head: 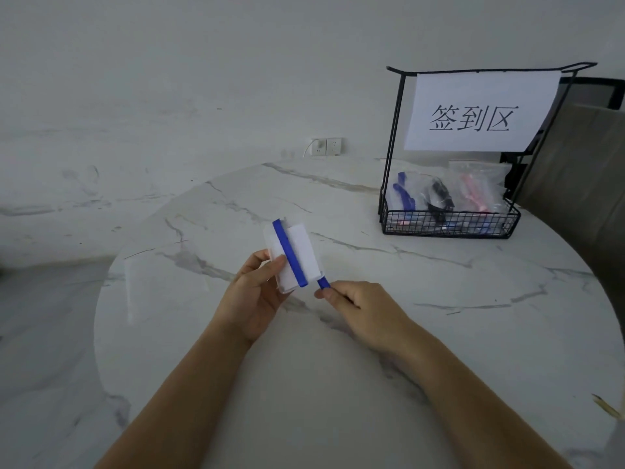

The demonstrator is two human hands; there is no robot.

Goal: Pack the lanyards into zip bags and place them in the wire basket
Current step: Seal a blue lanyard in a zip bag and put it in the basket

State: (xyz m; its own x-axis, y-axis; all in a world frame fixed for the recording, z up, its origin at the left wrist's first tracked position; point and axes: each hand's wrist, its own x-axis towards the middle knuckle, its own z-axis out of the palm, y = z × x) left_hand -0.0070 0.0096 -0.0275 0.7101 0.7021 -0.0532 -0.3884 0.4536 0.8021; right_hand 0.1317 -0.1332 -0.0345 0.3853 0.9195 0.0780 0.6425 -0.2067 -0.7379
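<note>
Well inside table [439, 333] edge, blue lanyard [289, 253]

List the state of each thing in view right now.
blue lanyard: wrapped over a white card, free end pinched by right hand.
white card: gripped by left hand, above the table.
wire basket: upright on table, holds filled zip bags.
clear zip bag: flat on table, seemingly empty.
paper sign: hanging on the basket frame.
</note>
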